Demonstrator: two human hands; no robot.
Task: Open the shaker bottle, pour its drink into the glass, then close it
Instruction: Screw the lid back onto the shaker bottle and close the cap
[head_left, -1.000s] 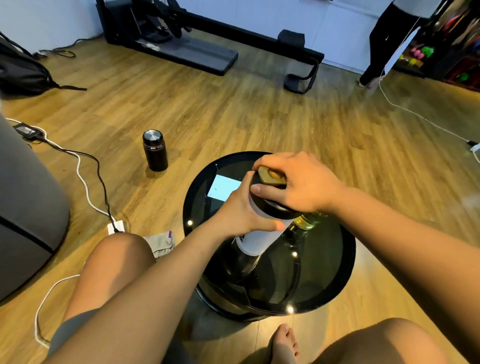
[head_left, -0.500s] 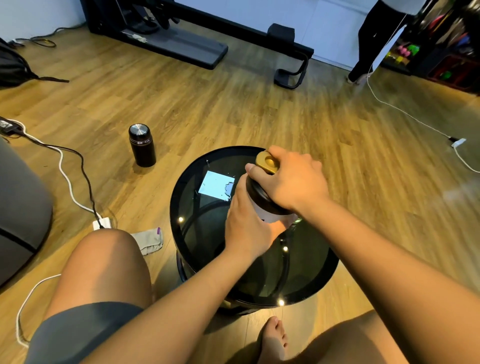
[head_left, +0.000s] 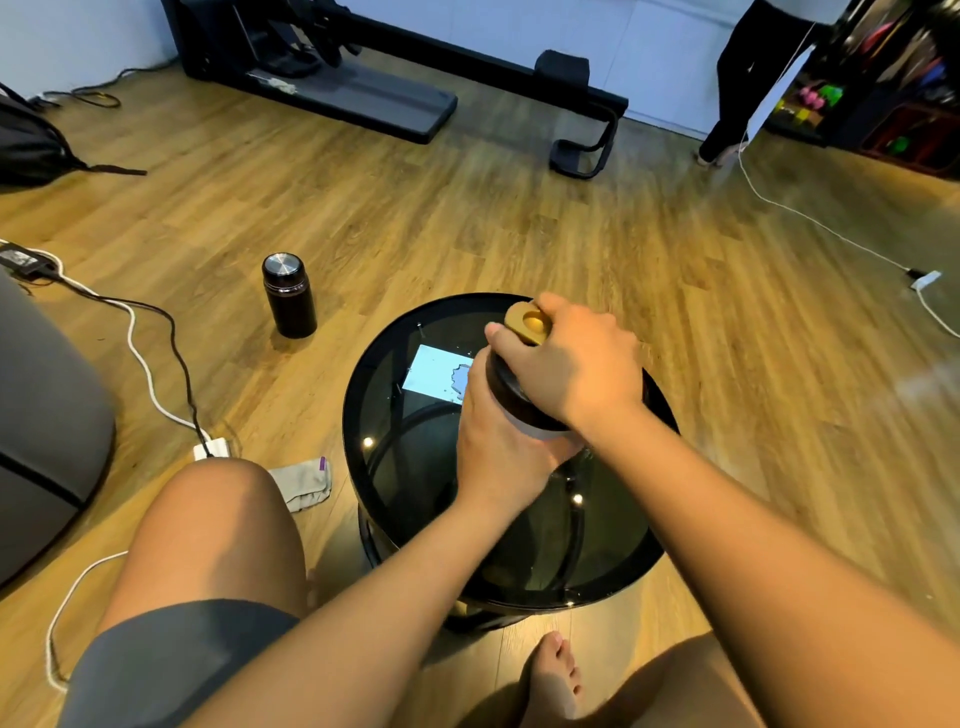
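Note:
The shaker bottle (head_left: 540, 428) has a white body, a black lid (head_left: 506, 392) and a gold flip cap (head_left: 527, 323). It stands upright on the round dark glass table (head_left: 415, 441). My left hand (head_left: 498, 447) grips the bottle's body from the near left side. My right hand (head_left: 576, 364) is curled over the lid from above, thumb at its left rim. The glass is hidden behind my hands; only a faint clear edge (head_left: 587, 457) shows under my right wrist.
A black flask (head_left: 289, 295) stands on the wooden floor left of the table. Cables and a white adapter (head_left: 210, 448) lie at left, a grey cloth (head_left: 304, 483) by my left knee. My bare foot (head_left: 553, 675) is under the table's near edge. A person stands far right.
The bottle went from tilted to upright on the table. My left hand slid lower round its body. My right hand stayed clasped on the lid. The glass seen beside the bottle is now covered.

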